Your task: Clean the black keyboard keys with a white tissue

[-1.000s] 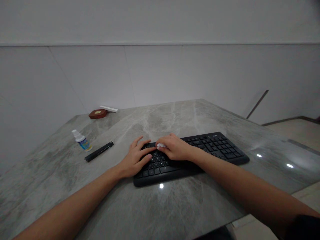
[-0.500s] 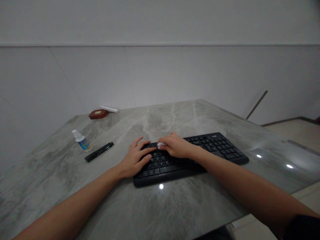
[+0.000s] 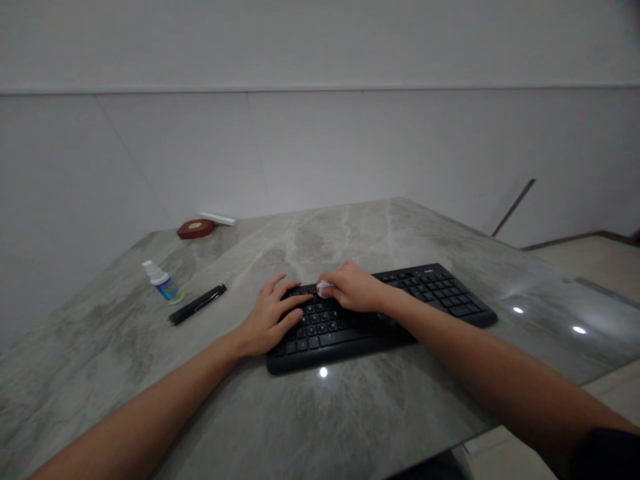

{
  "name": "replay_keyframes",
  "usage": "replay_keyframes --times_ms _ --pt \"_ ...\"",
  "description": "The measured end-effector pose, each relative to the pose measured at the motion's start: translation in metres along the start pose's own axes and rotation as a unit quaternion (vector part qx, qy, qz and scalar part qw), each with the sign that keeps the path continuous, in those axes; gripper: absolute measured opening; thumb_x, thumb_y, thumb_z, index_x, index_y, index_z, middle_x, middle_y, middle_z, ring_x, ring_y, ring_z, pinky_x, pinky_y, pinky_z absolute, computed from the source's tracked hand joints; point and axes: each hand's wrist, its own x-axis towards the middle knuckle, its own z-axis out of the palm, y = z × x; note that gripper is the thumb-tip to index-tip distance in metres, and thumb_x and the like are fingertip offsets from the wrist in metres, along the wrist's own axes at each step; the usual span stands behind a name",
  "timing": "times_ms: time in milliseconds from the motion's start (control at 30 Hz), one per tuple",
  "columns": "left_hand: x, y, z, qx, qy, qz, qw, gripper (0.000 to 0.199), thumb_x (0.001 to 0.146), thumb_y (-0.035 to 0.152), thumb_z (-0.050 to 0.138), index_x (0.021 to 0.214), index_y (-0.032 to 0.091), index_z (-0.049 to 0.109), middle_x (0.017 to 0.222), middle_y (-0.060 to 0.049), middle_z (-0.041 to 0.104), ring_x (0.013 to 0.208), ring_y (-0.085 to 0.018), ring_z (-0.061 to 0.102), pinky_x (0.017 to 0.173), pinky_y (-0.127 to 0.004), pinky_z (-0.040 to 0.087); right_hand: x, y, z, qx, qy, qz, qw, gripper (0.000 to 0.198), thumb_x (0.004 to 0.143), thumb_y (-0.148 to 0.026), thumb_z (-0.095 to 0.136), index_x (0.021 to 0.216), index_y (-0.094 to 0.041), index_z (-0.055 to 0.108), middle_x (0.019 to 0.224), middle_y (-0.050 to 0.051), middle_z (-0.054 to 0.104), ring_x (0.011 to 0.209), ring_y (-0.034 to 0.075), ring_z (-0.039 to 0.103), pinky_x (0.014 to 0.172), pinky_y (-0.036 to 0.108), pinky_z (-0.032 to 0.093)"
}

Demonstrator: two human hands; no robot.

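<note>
White plastic spray bottle (image 3: 164, 283) and slim black rod (image 3: 197, 305) sit left of the spread fingers of the left hand (image 3: 270, 317); beneath them, a black, square-keyed keyboard (image 3: 340, 337), where a crumpled white wad (image 3: 323, 289) is pinched in the right hand's fingers (image 3: 330, 277).

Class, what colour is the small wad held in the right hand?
White; the wad in the right hand shows best in the head view.

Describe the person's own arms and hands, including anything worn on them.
The left hand and right hand are both ungloved, with no jewellery visible. The left forearm is bare as far as the picture shows. The right forearm is bare up to a dark, nearly black sleeve at the lower right corner.
</note>
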Motion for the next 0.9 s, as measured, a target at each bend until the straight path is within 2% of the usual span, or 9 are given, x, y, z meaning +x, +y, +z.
replay_keyframes --times_ms 233,400,567,900 --pt "0.0003 0.0 0.0 -0.006 0.0 0.002 1.0 0.039 0.099 0.041 0.038 0.133 0.032 0.055 0.144 -0.004 0.042 0.141 -0.033 0.019 0.115 -0.06 0.02 -0.0012 0.0 0.0012 0.011 0.007 -0.024 1.0 0.017 0.093 -0.024 0.05 0.098 -0.018 0.066 0.091 0.007 0.073 0.086 0.021 0.064 0.084 0.034 0.036" --pt "0.0002 0.0011 -0.0004 -0.003 -0.007 -0.004 1.0 0.039 0.099 0.042 0.037 0.132 0.031 0.055 0.144 -0.004 0.042 0.141 -0.033 0.017 0.115 -0.059 0.02 -0.001 0.0004 -0.0006 -0.01 0.005 0.015 1.0 0.018 0.093 -0.023 0.051 0.099 -0.018 0.067 0.088 0.008 0.073 0.083 0.021 0.065 0.082 0.034 0.038" --pt "0.0005 0.0015 -0.0011 -0.004 -0.004 -0.001 1.0 0.039 0.099 0.042 0.037 0.133 0.032 0.054 0.144 -0.004 0.043 0.141 -0.033 0.018 0.114 -0.061 0.02 -0.0011 -0.0004 0.0037 0.005 0.019 -0.02 1.0 0.018 0.094 -0.025 0.05 0.1 -0.017 0.066 0.091 0.008 0.073 0.086 0.021 0.065 0.085 0.035 0.036" --pt "0.0003 0.0015 -0.0009 0.004 -0.011 0.001 1.0 0.039 0.099 0.04 0.037 0.132 0.03 0.055 0.144 -0.005 0.042 0.141 -0.033 0.017 0.115 -0.06 0.02 -0.002 0.0052 -0.003 -0.008 0.021 0.009 1.0 0.017 0.092 -0.022 0.053 0.1 -0.019 0.068 0.089 0.007 0.074 0.085 0.021 0.065 0.083 0.035 0.035"
